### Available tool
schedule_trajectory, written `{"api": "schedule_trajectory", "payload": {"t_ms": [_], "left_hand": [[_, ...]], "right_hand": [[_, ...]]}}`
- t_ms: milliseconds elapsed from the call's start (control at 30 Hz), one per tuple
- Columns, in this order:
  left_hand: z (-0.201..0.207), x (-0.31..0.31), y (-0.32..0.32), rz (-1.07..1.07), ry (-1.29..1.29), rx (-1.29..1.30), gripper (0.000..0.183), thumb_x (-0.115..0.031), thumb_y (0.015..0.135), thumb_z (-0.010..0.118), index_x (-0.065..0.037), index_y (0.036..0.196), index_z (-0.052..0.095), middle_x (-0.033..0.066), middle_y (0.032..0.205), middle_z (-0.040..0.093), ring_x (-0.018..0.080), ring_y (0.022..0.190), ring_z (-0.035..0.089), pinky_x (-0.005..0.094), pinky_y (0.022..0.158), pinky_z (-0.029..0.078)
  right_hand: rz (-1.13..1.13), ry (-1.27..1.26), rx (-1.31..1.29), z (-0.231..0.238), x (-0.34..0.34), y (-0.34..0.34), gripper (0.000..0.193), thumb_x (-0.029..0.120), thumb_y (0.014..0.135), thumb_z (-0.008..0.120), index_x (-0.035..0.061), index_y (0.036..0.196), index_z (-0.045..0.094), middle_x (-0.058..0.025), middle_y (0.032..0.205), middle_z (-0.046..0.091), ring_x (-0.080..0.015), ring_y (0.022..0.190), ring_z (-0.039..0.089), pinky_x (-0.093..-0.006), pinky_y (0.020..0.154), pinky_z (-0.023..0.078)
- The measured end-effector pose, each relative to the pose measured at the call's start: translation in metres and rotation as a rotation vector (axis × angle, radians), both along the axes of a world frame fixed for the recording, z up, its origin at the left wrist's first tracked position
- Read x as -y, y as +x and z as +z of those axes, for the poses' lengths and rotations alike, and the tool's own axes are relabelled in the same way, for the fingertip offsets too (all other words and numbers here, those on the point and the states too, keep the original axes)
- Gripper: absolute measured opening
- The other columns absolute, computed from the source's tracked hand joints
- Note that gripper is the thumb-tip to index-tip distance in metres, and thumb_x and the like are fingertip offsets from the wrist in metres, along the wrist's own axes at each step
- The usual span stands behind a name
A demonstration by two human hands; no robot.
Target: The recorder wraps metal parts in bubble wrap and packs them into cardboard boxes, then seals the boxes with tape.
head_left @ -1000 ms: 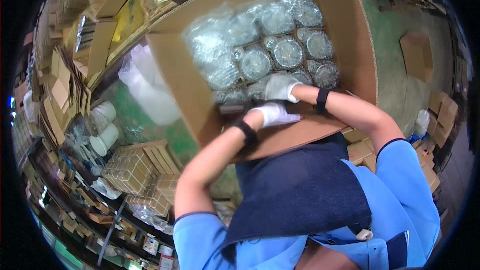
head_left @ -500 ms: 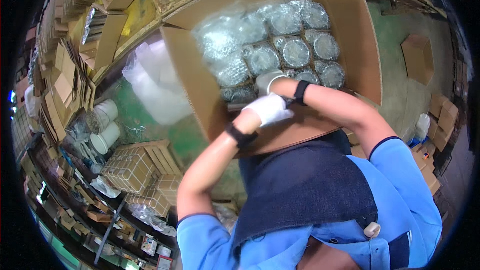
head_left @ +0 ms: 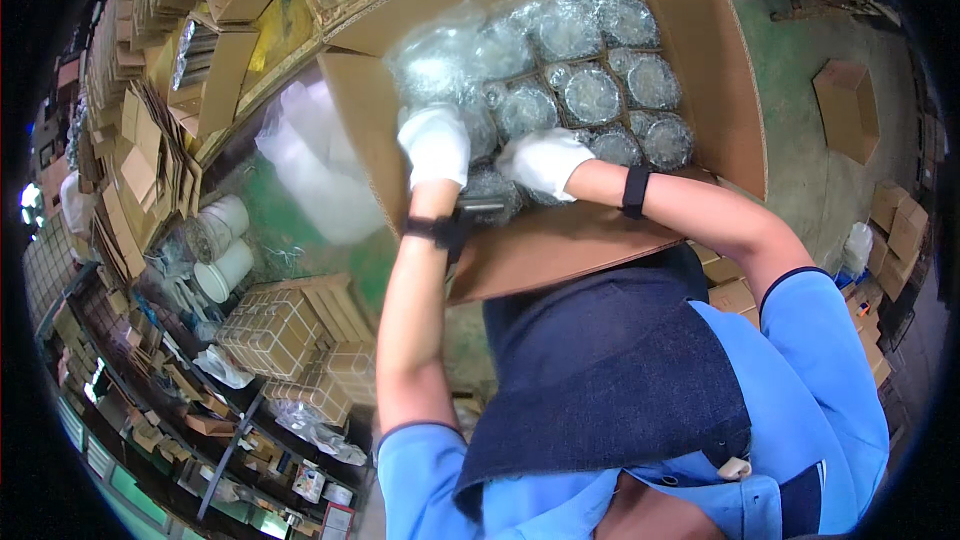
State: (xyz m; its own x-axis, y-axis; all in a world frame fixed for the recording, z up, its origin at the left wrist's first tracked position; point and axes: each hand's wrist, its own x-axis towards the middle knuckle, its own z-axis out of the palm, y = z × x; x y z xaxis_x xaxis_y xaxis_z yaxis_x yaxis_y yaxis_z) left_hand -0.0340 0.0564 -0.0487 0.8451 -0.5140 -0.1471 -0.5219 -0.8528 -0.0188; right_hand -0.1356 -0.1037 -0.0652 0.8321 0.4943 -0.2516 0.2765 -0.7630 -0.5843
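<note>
The left hand (head_left: 435,145) is over the near-left jars, the right hand (head_left: 545,162) just beside it; blur and gloves hide how far each is closed and whether it holds anything. Wrapped jars (head_left: 592,97) already stand in rows inside the box (head_left: 710,70), beyond and right of the right hand. The box top is not yet closed; whether gaps remain beneath the hands, I cannot tell.

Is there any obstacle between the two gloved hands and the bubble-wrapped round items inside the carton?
Nothing visible blocks them: the carton is open on top, and the left hand and right hand both reach in at the bubble-wrapped round items.
</note>
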Motion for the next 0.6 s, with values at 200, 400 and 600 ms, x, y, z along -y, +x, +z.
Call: {"api": "schedule_trajectory", "payload": {"t_ms": [200, 400, 600], "left_hand": [[0.09, 0.022, 0.016, 0.363, -0.603, -0.037, 0.014, -0.017, 0.083, 0.063, -0.004, 0.089, 0.067, 0.0133, 0.083, 0.068, 0.0229, 0.076, 0.066, 0.0334, 0.074, 0.051], [0.123, 0.022, -0.003, 0.578, -1.438, -0.521, 0.035, -0.019, 0.085, 0.066, 0.001, 0.113, 0.058, 0.0086, 0.099, 0.064, 0.0172, 0.092, 0.059, 0.0303, 0.085, 0.047], [0.137, 0.012, -0.011, 0.797, -1.493, -0.761, 0.027, -0.011, 0.087, 0.059, -0.006, 0.113, 0.052, 0.007, 0.11, 0.055, 0.0188, 0.097, 0.058, 0.0359, 0.084, 0.055]], "right_hand": [[0.157, -0.156, 0.275, -0.045, -0.075, -0.034, 0.026, 0.03, 0.077, 0.06, 0.0038, 0.079, 0.059, -0.0107, 0.073, 0.06, -0.0228, 0.06, 0.06, -0.0428, 0.037, 0.038], [0.113, -0.187, 0.093, -0.025, -0.071, -0.012, 0.029, 0.034, 0.079, 0.061, 0.006, 0.086, 0.063, -0.0113, 0.076, 0.064, -0.025, 0.07, 0.066, -0.0428, 0.049, 0.047], [-0.206, 0.248, -0.927, 0.037, 0.024, 0.015, 0.058, 0.056, 0.081, 0.054, 0.0005, 0.091, 0.068, -0.0166, 0.085, 0.069, -0.0273, 0.064, 0.054, -0.0408, 0.066, 0.046]]}}
